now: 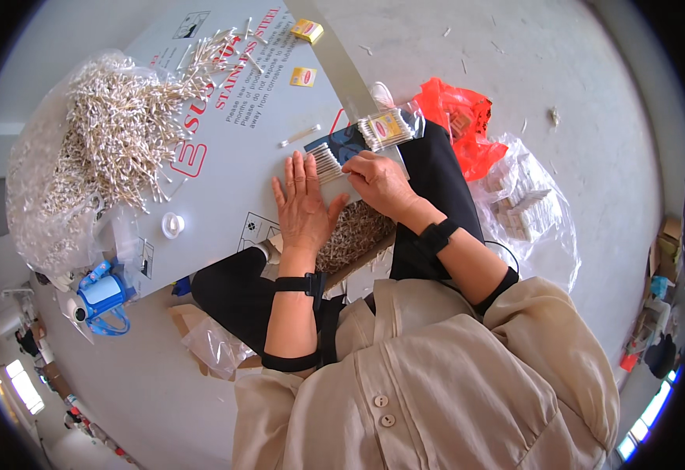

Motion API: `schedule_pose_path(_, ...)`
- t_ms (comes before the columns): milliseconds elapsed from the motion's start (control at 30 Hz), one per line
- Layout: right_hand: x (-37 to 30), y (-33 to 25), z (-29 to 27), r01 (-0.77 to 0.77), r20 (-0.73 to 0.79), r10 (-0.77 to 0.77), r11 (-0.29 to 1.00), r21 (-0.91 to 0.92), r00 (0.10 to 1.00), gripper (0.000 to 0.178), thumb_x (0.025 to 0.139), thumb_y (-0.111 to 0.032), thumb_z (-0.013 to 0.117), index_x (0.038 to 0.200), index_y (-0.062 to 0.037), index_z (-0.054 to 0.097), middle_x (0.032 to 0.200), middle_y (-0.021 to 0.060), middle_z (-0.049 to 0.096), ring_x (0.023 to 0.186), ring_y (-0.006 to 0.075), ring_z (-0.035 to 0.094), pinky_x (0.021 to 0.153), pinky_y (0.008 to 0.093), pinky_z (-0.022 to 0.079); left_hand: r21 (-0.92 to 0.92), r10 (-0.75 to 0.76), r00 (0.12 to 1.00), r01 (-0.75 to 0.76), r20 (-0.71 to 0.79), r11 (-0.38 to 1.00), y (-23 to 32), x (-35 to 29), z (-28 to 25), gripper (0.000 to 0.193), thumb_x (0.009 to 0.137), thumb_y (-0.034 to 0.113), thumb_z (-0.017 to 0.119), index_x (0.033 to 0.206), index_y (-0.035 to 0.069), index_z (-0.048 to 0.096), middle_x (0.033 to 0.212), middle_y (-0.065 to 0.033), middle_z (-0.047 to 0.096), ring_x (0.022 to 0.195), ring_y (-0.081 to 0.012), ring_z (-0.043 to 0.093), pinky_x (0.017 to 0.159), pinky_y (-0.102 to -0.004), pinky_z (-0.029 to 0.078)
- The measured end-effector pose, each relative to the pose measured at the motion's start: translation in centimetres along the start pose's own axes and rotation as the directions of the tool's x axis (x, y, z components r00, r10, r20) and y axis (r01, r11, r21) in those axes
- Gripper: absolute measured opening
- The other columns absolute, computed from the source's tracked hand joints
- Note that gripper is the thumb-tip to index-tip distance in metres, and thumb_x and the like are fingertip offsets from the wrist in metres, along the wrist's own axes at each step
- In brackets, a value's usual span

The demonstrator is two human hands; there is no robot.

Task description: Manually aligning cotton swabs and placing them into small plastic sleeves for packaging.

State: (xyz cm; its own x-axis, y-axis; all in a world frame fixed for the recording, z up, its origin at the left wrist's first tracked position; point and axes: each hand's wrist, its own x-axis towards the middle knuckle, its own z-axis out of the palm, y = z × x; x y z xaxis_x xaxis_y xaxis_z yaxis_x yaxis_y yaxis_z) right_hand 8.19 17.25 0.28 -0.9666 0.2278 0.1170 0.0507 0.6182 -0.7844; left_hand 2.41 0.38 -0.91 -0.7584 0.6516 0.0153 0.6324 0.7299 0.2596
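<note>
A neat row of cotton swabs (325, 163) lies side by side on the table, partly over a dark blue sheet (344, 142). My left hand (305, 210) rests flat with its fingers stretched out, the fingertips at the left end of that row. At the row's right end, my right hand (383, 184) has its fingers curled together; what they pinch, if anything, is hidden. Just beyond it lies a clear bag of swabs (388, 129) with a yellow card. A lone swab (300, 135) sits farther to the left.
A large heap of loose swabs (115, 117) spills from a clear bag on the left. Two small yellow cards (303, 77) lie toward the back. A white cap (173, 225) and blue bottle (101, 294) stand near left. A swab-filled box (356, 237) sits below my hands; bagged packs (522, 204) lie right.
</note>
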Motion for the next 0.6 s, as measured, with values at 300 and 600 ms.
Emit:
schedule_pose_path(300, 0.31, 0.48, 0.87, 0.016, -0.034, -0.020, 0.995, -0.096, 0.999, 0.010, 0.085, -0.011, 0.059, 0.089, -0.0055, 0.067, 0.081, 0.0114, 0.061, 0.075, 0.0344, 0.064, 0.066, 0.0422, 0.051, -0.002, 0.000, 1.000, 0.000, -0.026, 1.000, -0.05, 0.02, 0.20, 0.090, 0.084, 0.051, 0.063, 0.149, 0.004, 0.023, 0.157, -0.0167, 0.021, 0.147, -0.0317, 0.016, 0.117, -0.0546, 0.011)
schedule_pose_path(600, 0.39, 0.12, 0.64, 0.022, 0.002, -0.022, 0.992, -0.123, 1.000, 0.009, 0.083, -0.014, 0.060, 0.084, -0.0081, 0.067, 0.081, 0.0107, 0.062, 0.076, 0.0338, 0.064, 0.066, 0.0437, 0.051, 0.002, -0.014, 1.000, 0.014, -0.005, 1.000, 0.02, 0.04, 0.03, 0.090, 0.084, 0.050, 0.064, 0.149, 0.005, 0.022, 0.157, -0.0157, 0.022, 0.147, -0.0305, 0.016, 0.118, -0.0539, 0.011)
